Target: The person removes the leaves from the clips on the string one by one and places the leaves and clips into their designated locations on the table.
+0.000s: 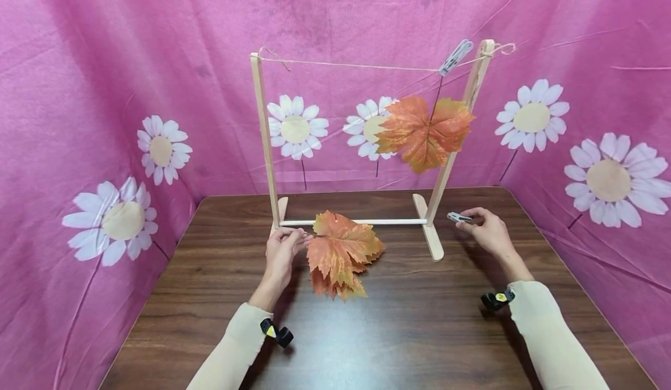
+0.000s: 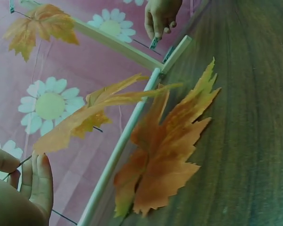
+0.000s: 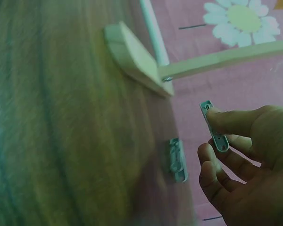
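Observation:
In the head view my left hand (image 1: 281, 256) pinches the thin dark stem of an orange artificial leaf (image 1: 346, 241), raised over the table. Under it lies another orange leaf (image 2: 165, 160), best seen in the left wrist view. My right hand (image 1: 490, 233) holds a grey clothespin (image 3: 213, 127) between thumb and fingers, just right of the wooden stand's foot. A second clothespin (image 3: 177, 160) lies on the table below that hand. From the string (image 1: 356, 65) hangs one more leaf (image 1: 427, 134), its stem caught by a grey clothespin (image 1: 455, 57) near the right post.
A wooden stand with a left post (image 1: 265, 139), a right post (image 1: 445, 172) and a white lower bar (image 1: 393, 222) stands at the back of the brown table (image 1: 398, 326). Behind it hangs a pink cloth (image 1: 209, 41) printed with white daisies.

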`<state>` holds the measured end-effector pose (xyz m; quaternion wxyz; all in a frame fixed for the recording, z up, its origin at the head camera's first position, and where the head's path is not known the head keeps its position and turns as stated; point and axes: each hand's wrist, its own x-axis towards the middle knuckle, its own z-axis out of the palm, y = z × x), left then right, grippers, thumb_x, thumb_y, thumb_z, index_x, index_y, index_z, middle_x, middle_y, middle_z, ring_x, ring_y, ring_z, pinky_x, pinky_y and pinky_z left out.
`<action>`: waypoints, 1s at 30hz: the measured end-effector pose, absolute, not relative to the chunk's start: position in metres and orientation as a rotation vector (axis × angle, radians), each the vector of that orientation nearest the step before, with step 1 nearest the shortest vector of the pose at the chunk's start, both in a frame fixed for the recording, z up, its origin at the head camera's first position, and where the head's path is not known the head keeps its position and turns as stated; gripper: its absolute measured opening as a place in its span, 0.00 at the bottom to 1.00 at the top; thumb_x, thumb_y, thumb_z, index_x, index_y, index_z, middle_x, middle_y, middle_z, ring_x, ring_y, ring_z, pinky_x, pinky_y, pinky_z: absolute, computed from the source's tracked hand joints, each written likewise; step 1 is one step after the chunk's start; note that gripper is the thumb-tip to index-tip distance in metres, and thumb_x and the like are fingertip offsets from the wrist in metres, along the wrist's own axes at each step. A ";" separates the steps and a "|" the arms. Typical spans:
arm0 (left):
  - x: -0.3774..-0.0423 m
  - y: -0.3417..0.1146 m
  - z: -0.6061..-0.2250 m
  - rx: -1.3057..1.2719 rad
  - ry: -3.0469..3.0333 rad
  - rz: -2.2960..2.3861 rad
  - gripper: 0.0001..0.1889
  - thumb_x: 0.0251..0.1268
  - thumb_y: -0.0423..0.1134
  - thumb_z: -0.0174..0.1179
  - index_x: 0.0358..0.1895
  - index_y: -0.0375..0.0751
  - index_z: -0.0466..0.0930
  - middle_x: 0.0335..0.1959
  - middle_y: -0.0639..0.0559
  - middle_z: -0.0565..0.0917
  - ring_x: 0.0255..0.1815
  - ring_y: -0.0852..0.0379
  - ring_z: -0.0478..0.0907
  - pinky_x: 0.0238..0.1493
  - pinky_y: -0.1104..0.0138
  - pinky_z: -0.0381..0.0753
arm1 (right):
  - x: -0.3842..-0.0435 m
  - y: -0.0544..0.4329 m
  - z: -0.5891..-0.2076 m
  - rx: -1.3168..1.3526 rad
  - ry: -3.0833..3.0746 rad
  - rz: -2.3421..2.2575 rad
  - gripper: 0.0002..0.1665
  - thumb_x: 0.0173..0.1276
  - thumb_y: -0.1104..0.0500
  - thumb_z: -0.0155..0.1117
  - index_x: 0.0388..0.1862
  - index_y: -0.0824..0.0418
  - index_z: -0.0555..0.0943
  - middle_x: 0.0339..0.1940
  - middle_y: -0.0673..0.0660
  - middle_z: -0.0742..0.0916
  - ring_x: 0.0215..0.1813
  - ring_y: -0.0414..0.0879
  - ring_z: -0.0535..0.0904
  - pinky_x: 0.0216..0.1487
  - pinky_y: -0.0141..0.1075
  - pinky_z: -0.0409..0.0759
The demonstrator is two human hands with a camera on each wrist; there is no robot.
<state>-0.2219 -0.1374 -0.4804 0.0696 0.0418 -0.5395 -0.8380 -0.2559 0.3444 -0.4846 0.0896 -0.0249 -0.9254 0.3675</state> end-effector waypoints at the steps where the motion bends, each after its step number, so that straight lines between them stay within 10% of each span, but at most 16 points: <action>1: -0.222 -0.138 -0.482 0.135 -1.626 -2.520 0.02 0.73 0.21 0.55 0.41 0.28 0.76 0.29 0.48 0.89 0.31 0.58 0.91 0.41 0.68 0.91 | -0.256 0.346 -0.487 -0.084 -2.757 1.096 0.23 0.72 0.55 0.74 0.58 0.67 0.83 0.39 0.66 0.89 0.28 0.37 0.78 0.29 0.35 0.75; 14: -0.216 -0.138 -0.499 0.237 -1.642 -2.508 0.07 0.73 0.21 0.53 0.36 0.33 0.76 0.29 0.48 0.88 0.30 0.58 0.91 0.39 0.68 0.90 | -0.261 0.351 -0.508 -0.123 -2.774 1.094 0.25 0.71 0.56 0.76 0.57 0.72 0.82 0.49 0.76 0.90 0.32 0.40 0.83 0.32 0.31 0.78; 22: -0.217 -0.147 -0.506 0.268 -1.754 -2.472 0.07 0.69 0.18 0.58 0.37 0.32 0.73 0.29 0.46 0.88 0.28 0.59 0.89 0.37 0.68 0.91 | -0.260 0.348 -0.510 -0.158 -2.789 1.021 0.25 0.71 0.53 0.74 0.58 0.69 0.82 0.54 0.78 0.87 0.48 0.66 0.82 0.44 0.43 0.74; 30: -0.220 -0.162 -0.506 0.310 -2.233 -2.035 0.08 0.60 0.27 0.74 0.36 0.30 0.82 0.24 0.56 0.84 0.24 0.61 0.80 0.28 0.70 0.81 | -0.261 0.347 -0.511 -0.176 -2.788 1.016 0.25 0.71 0.53 0.75 0.58 0.70 0.83 0.56 0.79 0.86 0.51 0.69 0.81 0.46 0.47 0.75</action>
